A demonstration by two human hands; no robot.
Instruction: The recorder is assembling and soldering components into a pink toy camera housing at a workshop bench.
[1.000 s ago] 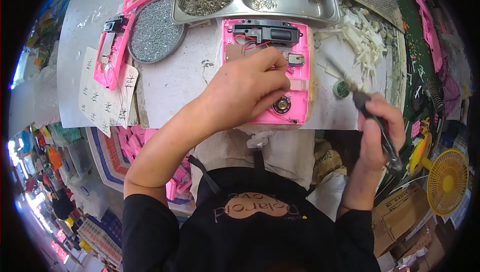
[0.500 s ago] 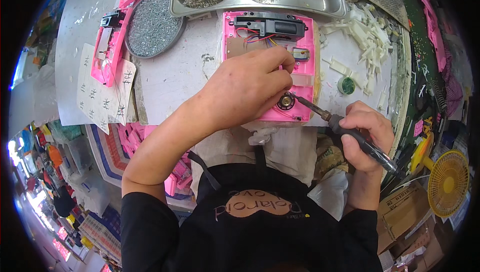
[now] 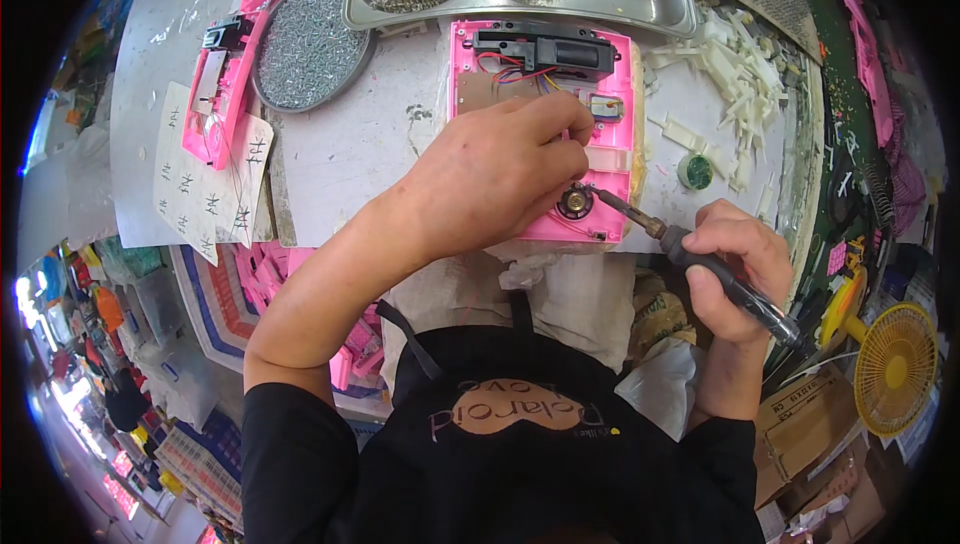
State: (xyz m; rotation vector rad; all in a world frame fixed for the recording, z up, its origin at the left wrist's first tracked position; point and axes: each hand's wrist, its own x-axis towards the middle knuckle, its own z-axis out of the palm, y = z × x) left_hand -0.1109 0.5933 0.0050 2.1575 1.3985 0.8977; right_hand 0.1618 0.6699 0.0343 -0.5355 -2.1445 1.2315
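Observation:
In front of me on the table lies an open pink plastic case (image 3: 627,69). Inside it are a black molded part (image 3: 545,51) with coloured wires, a small metal-cased part (image 3: 605,107) and a round speaker (image 3: 575,202). My left hand (image 3: 490,174) is over the middle of the case, fingers curled and pinched near the speaker; what they grip is hidden. With my right hand (image 3: 745,264) I hold a soldering iron (image 3: 678,242) by its dark handle. Its tip points at the speaker's upper right edge; contact cannot be made out.
A round tray of screws (image 3: 312,49) and a metal tray (image 3: 480,6) with small metal parts stand behind. White plastic pieces (image 3: 735,69) and a small green-filled pot (image 3: 694,172) are at right. Another pink part (image 3: 233,109) lies left; a yellow fan (image 3: 897,369) stands lower right.

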